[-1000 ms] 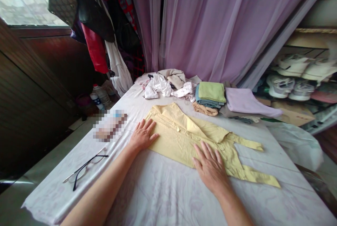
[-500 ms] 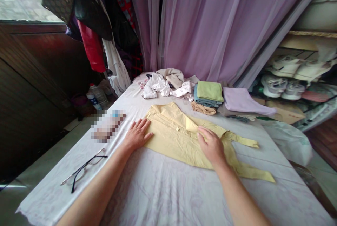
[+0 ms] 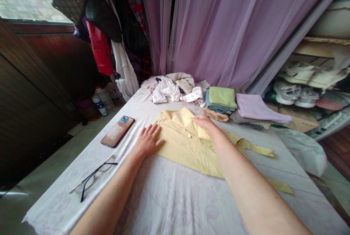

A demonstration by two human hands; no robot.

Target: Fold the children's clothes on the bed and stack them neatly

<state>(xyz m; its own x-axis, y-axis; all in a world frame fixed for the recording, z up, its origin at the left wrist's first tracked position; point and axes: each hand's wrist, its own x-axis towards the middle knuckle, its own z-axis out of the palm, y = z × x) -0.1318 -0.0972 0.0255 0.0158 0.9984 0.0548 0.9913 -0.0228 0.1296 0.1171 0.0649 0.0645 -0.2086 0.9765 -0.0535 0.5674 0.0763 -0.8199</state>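
One yellow shirt (image 3: pixel 188 140) laid flat on sheet-covered table (image 3: pixel 175 205), collar end away from person, one sleeve extended right. Left hand (image 3: pixel 147 141) pressed on shirt's near-left edge, fingers (image 3: pixel 153 129) spread flat, nothing gripped. Right hand (image 3: pixel 203 121) just shifted from shirt's middle up to collar, fingers (image 3: pixel 197 118) extended and open, no grip seen. Smartphone (image 3: pixel 117 131) and wire-rimmed glasses (image 3: pixel 94 178) placed left of shirt; folded green towel (image 3: pixel 222 97) and lilac cloth (image 3: pixel 259 108) beyond shirt.
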